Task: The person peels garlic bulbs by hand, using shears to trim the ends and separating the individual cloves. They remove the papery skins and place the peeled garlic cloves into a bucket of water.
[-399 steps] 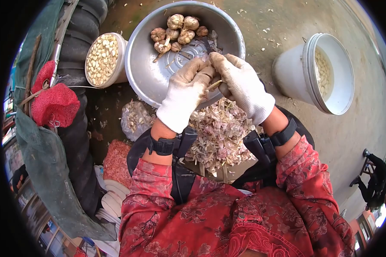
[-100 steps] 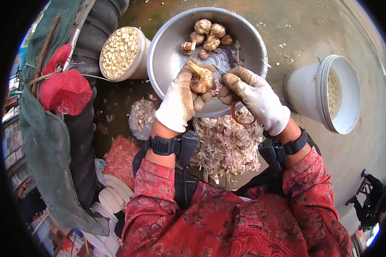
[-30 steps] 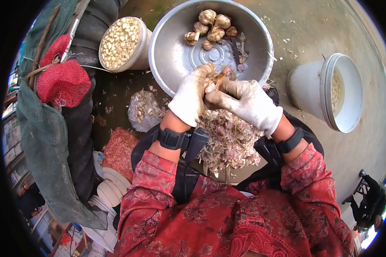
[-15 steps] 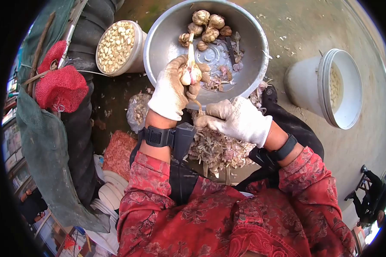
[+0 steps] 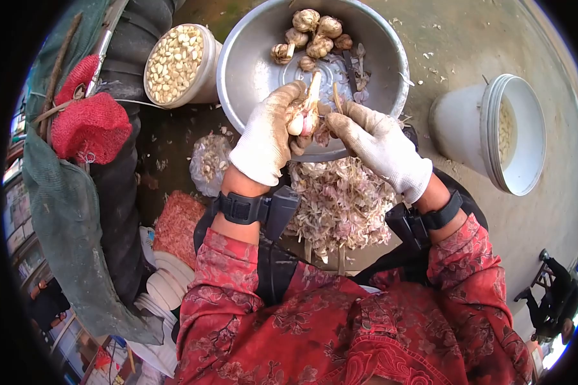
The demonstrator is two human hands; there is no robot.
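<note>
Left hand (image 5: 268,131) is gripping bulb (image 5: 309,120), stalk (image 5: 315,88) pointing away, over basin's (image 5: 249,70) near side; right hand (image 5: 380,142) is pinching a dry strip (image 5: 337,97) beside it. Probably weighing little; cloves (image 5: 295,126) likely feeling firm, skin (image 5: 310,106) flaking easily; gripping at the widest is seeming surest.

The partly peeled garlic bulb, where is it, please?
In the head view, the bulb is in the left hand, beside the right hand, over the basin.
</note>
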